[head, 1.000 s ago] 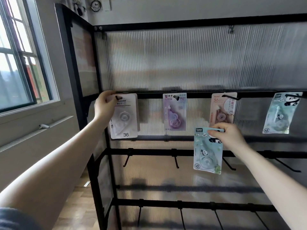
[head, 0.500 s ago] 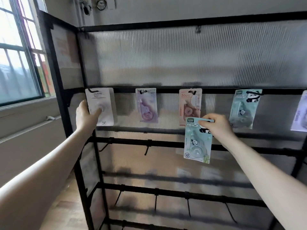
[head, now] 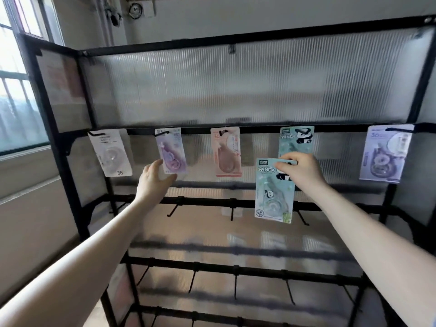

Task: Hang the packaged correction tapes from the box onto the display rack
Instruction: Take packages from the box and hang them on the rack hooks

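A black display rack [head: 236,129] stands before me with packs hanging on its top bar: a white pack [head: 111,153], a purple pack [head: 171,149], a pink pack [head: 226,152], a green panda pack [head: 296,140] and a lilac pack [head: 385,153]. My right hand [head: 300,169] pinches the top of another green panda correction tape pack [head: 273,192], held just below and left of the hung panda pack. My left hand [head: 153,180] is raised with relaxed fingers at the lower edge of the purple pack, holding nothing. The box is out of view.
Lower bars of the rack carry bare black hooks [head: 232,212]. A ribbed translucent panel [head: 236,83] backs the rack. A window [head: 16,90] and a white wall lie to the left.
My left hand let go of the white pack and moved right to the purple pack. The view swung right, bringing the lilac pack in. My right hand still holds the panda pack.
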`<control>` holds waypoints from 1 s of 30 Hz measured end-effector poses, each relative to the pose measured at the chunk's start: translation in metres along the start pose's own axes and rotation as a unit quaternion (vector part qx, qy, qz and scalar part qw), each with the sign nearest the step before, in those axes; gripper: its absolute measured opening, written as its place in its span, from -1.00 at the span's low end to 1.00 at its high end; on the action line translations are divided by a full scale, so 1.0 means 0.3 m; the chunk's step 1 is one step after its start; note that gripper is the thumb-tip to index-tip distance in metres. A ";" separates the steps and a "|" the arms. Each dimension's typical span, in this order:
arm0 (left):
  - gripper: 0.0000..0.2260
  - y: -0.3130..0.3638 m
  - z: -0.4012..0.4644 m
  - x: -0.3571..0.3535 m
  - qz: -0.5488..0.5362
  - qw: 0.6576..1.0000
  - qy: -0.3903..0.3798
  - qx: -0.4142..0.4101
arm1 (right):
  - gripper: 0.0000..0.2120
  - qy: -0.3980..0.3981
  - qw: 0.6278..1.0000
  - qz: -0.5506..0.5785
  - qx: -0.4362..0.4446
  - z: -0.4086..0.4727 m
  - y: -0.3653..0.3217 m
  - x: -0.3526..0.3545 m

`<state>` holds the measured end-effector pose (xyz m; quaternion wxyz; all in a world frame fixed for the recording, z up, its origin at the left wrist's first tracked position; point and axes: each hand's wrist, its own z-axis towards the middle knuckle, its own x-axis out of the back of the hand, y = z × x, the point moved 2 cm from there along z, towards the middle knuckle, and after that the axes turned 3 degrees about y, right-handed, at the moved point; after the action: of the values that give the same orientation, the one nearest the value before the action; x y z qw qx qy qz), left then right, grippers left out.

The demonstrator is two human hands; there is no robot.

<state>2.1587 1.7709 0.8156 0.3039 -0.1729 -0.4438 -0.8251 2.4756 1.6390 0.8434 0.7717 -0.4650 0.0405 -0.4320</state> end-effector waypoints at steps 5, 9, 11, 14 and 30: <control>-0.46 0.058 0.018 -0.047 -0.022 0.999 -0.037 -0.007 | -0.94 0.050 0.999 -0.011 0.002 0.009 0.015 0.069; -0.46 0.091 0.029 -0.089 -0.033 0.999 -0.035 -0.007 | -0.95 0.076 0.997 -0.009 0.008 0.038 0.020 0.126; -0.45 0.100 0.019 -0.116 -0.032 0.998 -0.044 -0.008 | -0.92 0.090 0.996 -0.013 0.010 0.064 0.024 0.153; -0.45 0.119 0.005 -0.150 -0.033 0.998 -0.044 -0.013 | -0.88 0.096 0.995 -0.018 0.027 0.113 0.026 0.188; -0.46 0.244 -0.093 -0.236 -0.029 0.999 -0.018 0.038 | -0.92 0.049 0.992 -0.003 0.115 0.245 0.012 0.242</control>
<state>2.2596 1.7412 0.8070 0.2784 -0.1632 -0.4851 -0.8127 2.5572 1.6389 0.9068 0.8157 -0.3516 0.0266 -0.4586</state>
